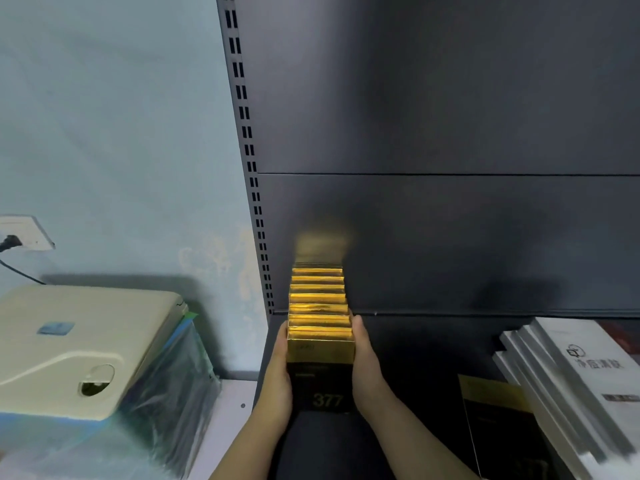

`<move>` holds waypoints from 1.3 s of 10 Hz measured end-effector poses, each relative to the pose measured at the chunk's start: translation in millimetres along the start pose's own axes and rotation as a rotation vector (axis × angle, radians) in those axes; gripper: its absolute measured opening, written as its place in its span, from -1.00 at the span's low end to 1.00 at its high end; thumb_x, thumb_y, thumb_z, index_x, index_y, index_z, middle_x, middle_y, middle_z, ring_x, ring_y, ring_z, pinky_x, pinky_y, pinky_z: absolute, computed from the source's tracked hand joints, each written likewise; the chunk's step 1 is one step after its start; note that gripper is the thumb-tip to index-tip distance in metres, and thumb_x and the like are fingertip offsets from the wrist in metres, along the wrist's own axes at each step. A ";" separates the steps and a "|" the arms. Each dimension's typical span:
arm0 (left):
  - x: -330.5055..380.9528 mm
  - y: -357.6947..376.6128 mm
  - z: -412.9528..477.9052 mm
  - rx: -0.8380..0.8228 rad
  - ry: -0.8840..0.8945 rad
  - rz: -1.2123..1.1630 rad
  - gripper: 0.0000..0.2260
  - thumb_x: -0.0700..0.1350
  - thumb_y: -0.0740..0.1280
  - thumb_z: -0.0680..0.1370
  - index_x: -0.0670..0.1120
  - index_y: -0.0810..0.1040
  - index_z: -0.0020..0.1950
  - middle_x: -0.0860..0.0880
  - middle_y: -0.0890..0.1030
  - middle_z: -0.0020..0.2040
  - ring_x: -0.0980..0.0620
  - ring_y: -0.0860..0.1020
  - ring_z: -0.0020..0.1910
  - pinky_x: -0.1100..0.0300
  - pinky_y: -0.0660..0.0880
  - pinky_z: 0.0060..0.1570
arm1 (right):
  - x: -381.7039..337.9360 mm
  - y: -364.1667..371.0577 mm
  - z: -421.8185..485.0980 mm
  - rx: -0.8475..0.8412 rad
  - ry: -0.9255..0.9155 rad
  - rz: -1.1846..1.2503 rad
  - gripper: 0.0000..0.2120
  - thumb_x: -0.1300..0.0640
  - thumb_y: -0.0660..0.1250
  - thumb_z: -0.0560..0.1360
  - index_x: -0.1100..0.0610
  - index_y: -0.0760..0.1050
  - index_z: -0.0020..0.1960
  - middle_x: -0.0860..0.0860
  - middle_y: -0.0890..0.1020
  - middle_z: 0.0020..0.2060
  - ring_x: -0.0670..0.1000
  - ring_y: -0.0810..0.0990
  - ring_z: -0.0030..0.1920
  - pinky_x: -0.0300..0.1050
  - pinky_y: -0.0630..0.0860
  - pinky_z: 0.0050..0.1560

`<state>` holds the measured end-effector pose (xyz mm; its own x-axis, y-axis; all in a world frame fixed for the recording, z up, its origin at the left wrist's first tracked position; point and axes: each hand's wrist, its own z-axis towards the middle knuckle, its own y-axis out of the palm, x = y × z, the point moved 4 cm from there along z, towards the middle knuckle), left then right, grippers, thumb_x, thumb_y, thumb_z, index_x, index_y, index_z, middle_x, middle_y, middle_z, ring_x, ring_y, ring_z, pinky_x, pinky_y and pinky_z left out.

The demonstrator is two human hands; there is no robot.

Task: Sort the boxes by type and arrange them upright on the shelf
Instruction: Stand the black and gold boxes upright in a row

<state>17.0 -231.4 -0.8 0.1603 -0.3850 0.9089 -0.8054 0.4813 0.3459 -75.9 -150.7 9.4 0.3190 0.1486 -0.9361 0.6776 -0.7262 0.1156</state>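
Black-gold boxes [320, 320] upright in row, front one marked 377, between left hand [277, 372] and right hand [367, 368]; white boxes [571, 375] tilted, well right of right hand.

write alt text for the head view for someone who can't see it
A left hand and a right hand press the two sides of a row of gold-topped black boxes standing upright on a dark shelf. White boxes lie piled to the right, a beige device to the left.
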 end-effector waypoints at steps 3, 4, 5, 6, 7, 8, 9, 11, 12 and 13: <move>45.7 -8.9 -68.2 0.221 0.836 0.322 -0.62 -0.12 0.22 0.48 0.20 0.38 0.24 0.27 0.50 0.13 0.28 0.48 0.10 0.46 0.38 0.12 | -36.8 -47.5 -17.4 0.114 -0.072 -0.094 -0.46 -0.14 0.12 0.60 -0.08 0.12 0.55 -0.06 0.22 0.53 0.02 0.18 0.51 -0.04 0.11 0.44; 25.9 31.9 -86.3 0.041 0.790 0.385 -0.66 -0.25 0.22 0.53 0.19 0.45 0.12 0.16 0.52 -0.10 0.21 0.51 -0.11 0.46 0.43 -0.07 | -34.0 -86.8 -21.3 0.171 -0.108 -0.246 -0.51 -0.07 0.13 0.62 0.02 0.23 0.52 -0.04 0.30 0.48 0.00 0.26 0.47 -0.11 0.17 0.38; -35.4 73.3 -92.9 -0.186 0.404 0.597 -0.57 -0.39 0.26 0.54 0.18 0.46 0.05 0.05 0.53 -0.06 0.24 0.51 -0.09 0.48 0.42 -0.06 | -22.6 -122.8 -29.7 0.222 -0.104 -0.403 -0.54 -0.05 0.14 0.62 0.11 0.35 0.45 0.04 0.40 0.43 0.05 0.36 0.41 -0.08 0.23 0.40; -95.4 110.4 -103.2 -0.297 0.064 0.790 -0.59 -0.18 0.30 0.57 0.13 0.35 0.36 0.06 0.40 0.35 0.15 0.37 0.34 0.35 0.26 0.34 | -11.9 -160.2 -46.6 0.258 -0.115 -0.471 -0.57 -0.04 0.15 0.61 0.11 0.41 0.41 0.02 0.46 0.37 0.04 0.39 0.38 -0.01 0.26 0.44; -102.2 145.9 -123.8 -0.292 0.064 0.803 -0.53 -0.16 0.28 0.55 0.31 0.26 0.31 0.22 0.38 0.26 0.18 0.33 0.36 0.28 0.23 0.40 | 2.0 -192.3 -68.1 0.293 -0.133 -0.565 -0.64 -0.02 0.11 0.63 0.04 0.45 0.35 -0.04 0.50 0.30 0.03 0.42 0.36 0.00 0.28 0.43; -107.4 171.7 -132.0 -0.291 0.006 0.578 -0.52 -0.29 0.26 0.54 0.33 0.35 0.15 0.28 0.51 0.10 0.41 0.51 0.05 0.35 0.47 0.16 | 14.9 -205.0 -85.5 0.313 -0.196 -0.650 -0.67 0.01 0.11 0.63 0.04 0.49 0.32 -0.06 0.47 0.33 -0.04 0.37 0.39 -0.06 0.20 0.47; -122.8 172.5 -127.5 -0.181 -0.170 0.321 -0.52 -0.30 0.25 0.58 0.07 0.31 0.44 0.14 0.59 0.13 0.22 0.57 0.05 0.33 0.48 -0.04 | 19.4 -213.7 -95.5 0.298 -0.211 -0.548 -0.67 -0.01 0.15 0.61 0.02 0.52 0.29 -0.10 0.46 0.33 -0.10 0.36 0.37 -0.16 0.20 0.42; -124.9 159.7 -124.0 -0.128 -0.255 0.255 -0.67 -0.20 0.34 0.56 -0.14 0.51 0.33 -0.11 0.70 0.08 -0.07 0.65 0.08 0.05 0.53 0.19 | 14.2 -220.0 -100.4 0.221 -0.205 -0.311 -0.69 0.07 0.18 0.61 -0.03 0.52 0.31 -0.18 0.38 0.41 -0.17 0.32 0.38 -0.15 0.20 0.42; -111.8 156.0 -124.5 -0.217 -0.272 0.254 -0.76 -0.13 0.35 0.56 -0.05 0.54 0.22 -0.09 0.72 0.04 -0.07 0.67 0.07 -0.08 0.52 0.23 | 10.3 -209.2 -101.8 0.173 -0.238 -0.292 -0.66 0.14 0.20 0.61 -0.03 0.46 0.36 -0.21 0.29 0.46 -0.24 0.25 0.35 -0.25 0.16 0.31; -93.3 143.0 -120.7 -0.278 -0.114 0.236 -0.71 -0.18 0.34 0.56 0.03 0.53 0.26 -0.07 0.70 0.11 -0.08 0.64 0.13 -0.08 0.51 0.24 | 7.3 -196.6 -99.1 0.198 -0.278 -0.303 -0.47 0.19 0.30 0.55 -0.03 0.27 0.47 -0.18 0.13 0.50 -0.21 0.20 0.37 -0.20 0.21 0.32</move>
<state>-44.3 -31.6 -8.0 -0.0884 -0.3157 0.9447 -0.6249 0.7562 0.1943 -141.2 59.7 12.8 -0.0825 0.2074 -0.9748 0.5647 -0.7962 -0.2172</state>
